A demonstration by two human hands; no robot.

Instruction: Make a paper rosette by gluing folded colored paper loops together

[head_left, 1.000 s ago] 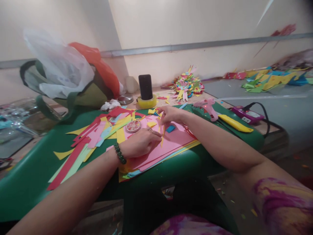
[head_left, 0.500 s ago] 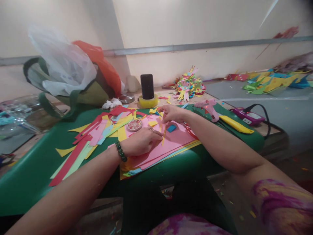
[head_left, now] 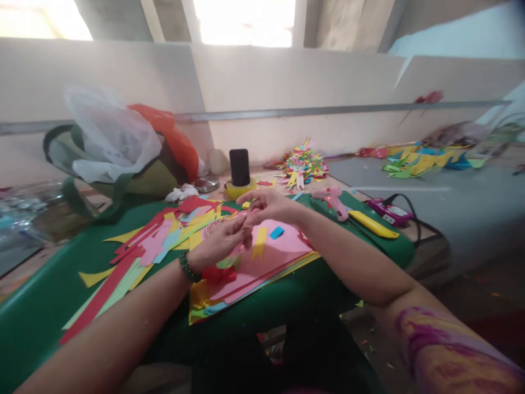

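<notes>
- Pink paper sheet (head_left: 283,249) sits on top of a stack of coloured sheets on the green table (head_left: 49,306); a yellow strip (head_left: 259,243) and a small blue scrap (head_left: 276,232) lie on it, at about 3 o'clock from the hands
- left hand (head_left: 219,243) has lifted off the pink sheet since half a second ago, when it lay flat on it; now it's curled, fingers pinched on a small paper piece, with a red and green paper bit (head_left: 221,268) hanging just under the palm; dark bead bracelet (head_left: 187,267) on the wrist
- right hand (head_left: 268,207) has come up too and moved in; fingertips now meet the left hand's fingertips over the same small piece; fingers mostly closed, can't tell exactly what it grips, too blurry
- camera view has tipped up; bright windows show at 12 o'clock that weren't in view before
- loose coloured strips (head_left: 135,246) lie spread at 9 o'clock of the hands
- phone (head_left: 239,167) stands in a yellow tape roll (head_left: 240,189) at 12 o'clock; paper flower (head_left: 301,164) at 1 o'clock
- pink glue gun (head_left: 334,200), yellow cutter (head_left: 371,223) and purple box (head_left: 389,210) at 2 to 3 o'clock, all well apart from the hands
- green bag (head_left: 123,175) stuffed with plastic bags at 10 o'clock
</notes>
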